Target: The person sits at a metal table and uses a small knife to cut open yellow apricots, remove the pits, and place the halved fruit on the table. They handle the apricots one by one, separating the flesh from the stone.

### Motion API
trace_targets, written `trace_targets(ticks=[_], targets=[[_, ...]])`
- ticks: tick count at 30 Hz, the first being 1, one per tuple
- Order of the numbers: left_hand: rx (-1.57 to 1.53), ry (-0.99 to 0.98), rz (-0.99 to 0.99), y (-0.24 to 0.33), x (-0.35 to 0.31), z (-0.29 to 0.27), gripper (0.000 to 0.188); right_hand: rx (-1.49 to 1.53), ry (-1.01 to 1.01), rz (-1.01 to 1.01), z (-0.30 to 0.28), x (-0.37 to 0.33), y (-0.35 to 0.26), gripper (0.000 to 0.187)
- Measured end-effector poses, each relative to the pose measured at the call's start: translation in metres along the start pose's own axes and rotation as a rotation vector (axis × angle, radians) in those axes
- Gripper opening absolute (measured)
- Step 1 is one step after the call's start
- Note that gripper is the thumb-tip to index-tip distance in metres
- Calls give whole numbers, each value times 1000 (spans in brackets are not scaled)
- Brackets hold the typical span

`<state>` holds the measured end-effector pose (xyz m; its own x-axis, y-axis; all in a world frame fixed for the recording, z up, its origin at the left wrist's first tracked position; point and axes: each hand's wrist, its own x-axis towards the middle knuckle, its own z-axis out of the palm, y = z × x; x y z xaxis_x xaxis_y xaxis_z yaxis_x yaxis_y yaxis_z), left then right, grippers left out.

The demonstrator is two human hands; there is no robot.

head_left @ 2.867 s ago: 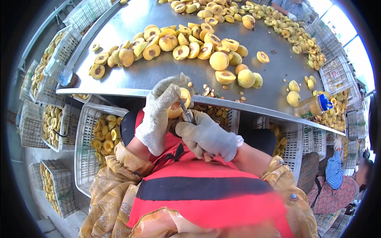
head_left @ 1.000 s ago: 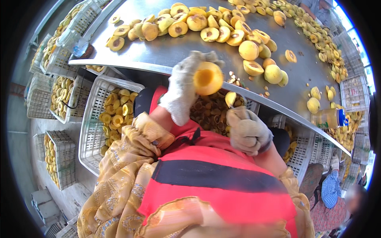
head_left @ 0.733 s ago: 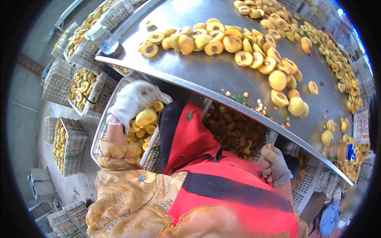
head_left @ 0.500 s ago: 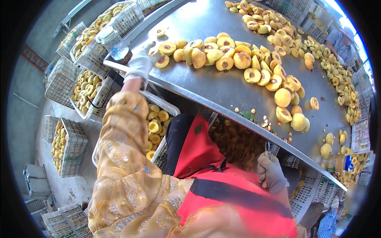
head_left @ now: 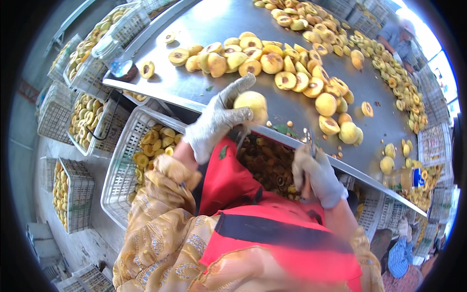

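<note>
I grip a round yellow fruit (head_left: 254, 105) in my white-gloved left hand (head_left: 218, 120) near the grey metal bench (head_left: 177, 86), gloved right hand (head_left: 318, 176) closed round a slim metal tool (head_left: 312, 145), seemingly keeping its tip clear

Table (head_left: 209, 29): sheet metal, smooth, mirror-glossy at upper left, duller grey rightward; front edge also bare metal. Left hand (head_left: 216, 121): whitish knit cloth glove, matt, slightly rough. Right hand (head_left: 321, 175): similar cloth, soiled, matt. Tool (head_left: 312, 139) in it: metal, faint shine. Fruit (head_left: 253, 106) in left: smooth skin, soft sheen. Fruit halves (head_left: 285, 81): cut faces moist-looking, centres brown, rough. Crate (head_left: 118, 170): white plastic, perforated, semi-matt. Jar (head_left: 399, 179): see-through, glossy; blue lid (head_left: 418, 178), plastic-looking. Sleeve (head_left: 158, 228): tan cloth, satiny, glinting decoration. Apron (head_left: 292, 248): red cloth, mostly matt. Floor (head_left: 104, 214): concrete-looking, matt.
</note>
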<state>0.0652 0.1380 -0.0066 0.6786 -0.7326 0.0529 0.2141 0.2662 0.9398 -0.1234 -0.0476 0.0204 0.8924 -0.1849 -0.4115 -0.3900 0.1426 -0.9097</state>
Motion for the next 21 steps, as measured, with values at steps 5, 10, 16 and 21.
trace_targets(ticks=[5, 10, 16, 21], targets=[[-128, -65, -27, -40, -23, 61, 96, 341, 3, -155, 25, 17, -8, 20], [-248, -31, 1, -50, -33, 64, 76, 37, -135, -32, 14, -3, -25, 15], [-442, 33, -38, -48, -36, 73, 73, -567, 52, -512, 18, -5, 4, 21], [-226, 40, 56, -47, -33, 78, 83, -609, 47, -613, 10, 8, 29, 30]])
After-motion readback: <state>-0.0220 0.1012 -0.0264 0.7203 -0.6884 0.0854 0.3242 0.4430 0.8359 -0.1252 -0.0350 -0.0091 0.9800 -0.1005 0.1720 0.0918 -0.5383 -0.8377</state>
